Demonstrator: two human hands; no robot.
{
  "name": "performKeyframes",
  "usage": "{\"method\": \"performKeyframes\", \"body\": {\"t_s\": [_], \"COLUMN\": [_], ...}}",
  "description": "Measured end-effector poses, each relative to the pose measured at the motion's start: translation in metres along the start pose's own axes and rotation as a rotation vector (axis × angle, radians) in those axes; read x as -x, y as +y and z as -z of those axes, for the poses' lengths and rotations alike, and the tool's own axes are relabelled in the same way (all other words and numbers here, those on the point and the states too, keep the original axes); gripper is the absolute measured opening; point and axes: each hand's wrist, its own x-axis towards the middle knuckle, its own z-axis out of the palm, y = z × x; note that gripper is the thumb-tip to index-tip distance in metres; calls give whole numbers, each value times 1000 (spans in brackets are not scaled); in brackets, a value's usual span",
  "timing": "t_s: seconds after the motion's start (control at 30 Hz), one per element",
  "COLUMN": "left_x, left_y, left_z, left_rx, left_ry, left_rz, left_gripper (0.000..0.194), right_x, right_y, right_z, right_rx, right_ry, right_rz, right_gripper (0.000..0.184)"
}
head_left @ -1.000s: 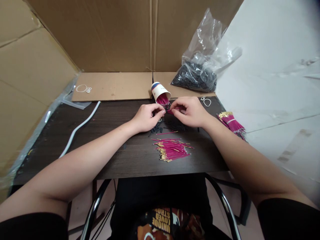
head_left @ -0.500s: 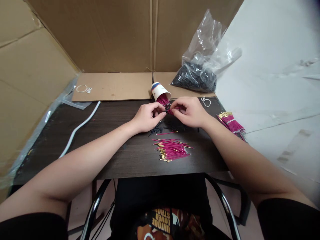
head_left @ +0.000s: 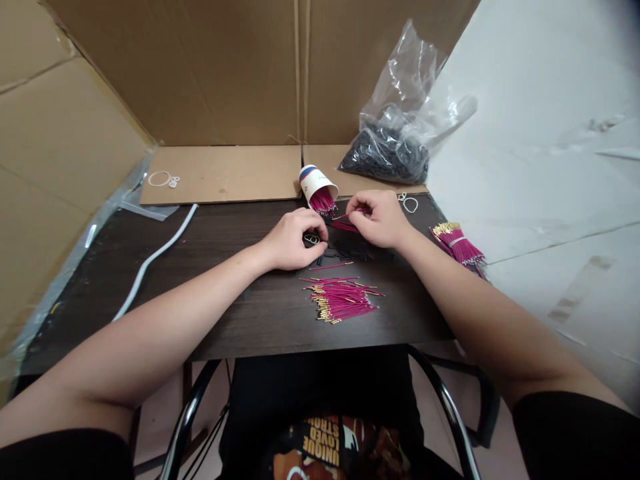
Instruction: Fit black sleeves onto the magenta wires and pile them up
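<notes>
My right hand [head_left: 377,218] pinches a thin magenta wire [head_left: 342,217] whose gold tip points left, below the mouth of a tipped paper cup [head_left: 315,179]. More magenta wires [head_left: 344,227] lie just under these fingers. My left hand [head_left: 296,240] is low over the table, thumb and forefinger brought close together beside short black tubes [head_left: 320,261]; whatever is between the fingertips is too small to make out. White rubber bands [head_left: 312,239] show through the curl of its fingers. Nearer me lies a pile of magenta wires [head_left: 345,301] with gold ends mostly to the left.
A clear bag of black pieces [head_left: 387,155] stands at the back right. A banded wire bundle [head_left: 463,247] lies at the table's right edge. A pale tube [head_left: 155,257] runs along the left. Cardboard walls [head_left: 220,73] close off the back and left.
My hands, together at one wire and a black piece before, have parted. The right moved slightly up and right with a wire; the left dropped slightly toward the black tubes.
</notes>
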Motion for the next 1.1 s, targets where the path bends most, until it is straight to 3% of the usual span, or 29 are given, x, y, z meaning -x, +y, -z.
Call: {"method": "performKeyframes", "body": {"t_s": [0.4, 0.8, 1.1], "left_x": [2, 2, 3], "left_y": [1, 0, 2], "left_z": [1, 0, -1], "left_rx": [54, 43, 38], "left_ry": [-95, -157, -128], "left_rz": [-79, -68, -104], "left_gripper": [8, 15, 11], "right_x": [2, 1, 0], "right_y": [4, 5, 7], "right_z": [-9, -10, -9], "right_rx": [-4, 11, 20], "right_ry": [-27, -4, 34], "right_rz": [25, 36, 19], "right_gripper": [13, 11, 13]}}
